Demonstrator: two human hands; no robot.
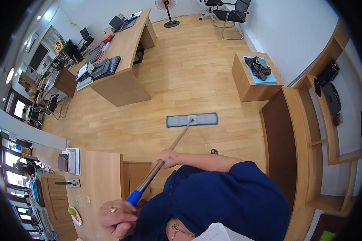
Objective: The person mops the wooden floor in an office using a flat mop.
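Observation:
A flat mop reaches from my body out to the wood floor, its wide head (177,120) lying flat there with grey cloth and a blue fringe. Low on the left, my left hand (117,219), with a ring on one finger, closes round the top end of the pole by the blue grip (134,197). My right hand (167,158) is wrapped round the metal pole (151,176) farther down, that arm crossing in front of my dark blue top. The pole slants away from me and to the right.
A wooden desk (102,160) stands close on my left; a longer desk (128,52) with files and a laptop is beyond it. At right are a low cabinet (245,82) with a dark cloth on top and wall shelves (309,128). A fan (171,23) and chairs (231,18) stand far off.

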